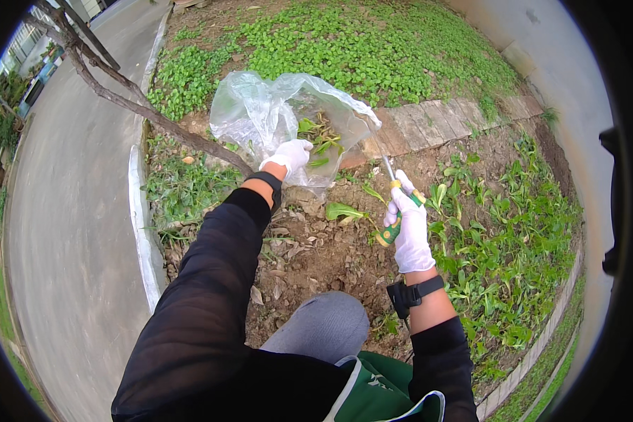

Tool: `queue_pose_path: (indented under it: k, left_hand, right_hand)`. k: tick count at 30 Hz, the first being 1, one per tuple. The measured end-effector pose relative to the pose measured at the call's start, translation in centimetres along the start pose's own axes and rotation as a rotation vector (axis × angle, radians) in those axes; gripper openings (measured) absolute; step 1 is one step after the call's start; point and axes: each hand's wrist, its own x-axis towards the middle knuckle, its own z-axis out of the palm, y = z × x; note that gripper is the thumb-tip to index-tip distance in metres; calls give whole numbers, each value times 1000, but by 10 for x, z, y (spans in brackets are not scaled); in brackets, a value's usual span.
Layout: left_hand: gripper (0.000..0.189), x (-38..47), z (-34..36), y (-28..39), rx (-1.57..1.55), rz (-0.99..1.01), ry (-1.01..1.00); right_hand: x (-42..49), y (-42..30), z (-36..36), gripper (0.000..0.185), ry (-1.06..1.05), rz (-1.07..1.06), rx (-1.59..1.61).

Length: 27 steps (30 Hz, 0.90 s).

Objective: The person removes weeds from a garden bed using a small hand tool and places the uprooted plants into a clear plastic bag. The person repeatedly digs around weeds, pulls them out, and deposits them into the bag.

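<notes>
A clear plastic bag (253, 105) lies spread over the soil, with yellowing and green leaves (322, 134) inside. My left hand (290, 156), in a white glove, is closed on the bag's near edge. My right hand (410, 227), gloved too, grips the green and yellow handle of a garden hand tool (389, 230). The tool's metal shaft points away from me, toward the bag's right rim. Its head overlaps that rim, and its shape is hard to make out. Just left of the handle, a loose green leaf (344, 211) rests on the soil.
A leaning tree trunk (190, 138) rises close to my left forearm. Low leafy plants (496, 237) grow at right, and green ground cover (348, 47) beyond the brick edging (427, 124). A white kerb (141, 221) separates the bed from the paved path (74, 227).
</notes>
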Motion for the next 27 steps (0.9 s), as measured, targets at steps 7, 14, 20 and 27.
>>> queue_pose_path:
  k: [7, 14, 20, 27]
  left_hand:
    - [23, -163, 13, -20, -512, -11, 34]
    - [21, -261, -36, -141, -535, -366, 760]
    - [68, -224, -104, -277, 22, -511, 916]
    - [108, -172, -131, -341, -189, -956, 701]
  right_hand:
    - [-25, 6, -6, 41, 6, 6, -218]
    - [-44, 17, -1, 38, 82, 46, -252]
    - [-27, 16, 8, 38, 119, 65, -274]
    - [6, 21, -2, 40, 117, 98, -292]
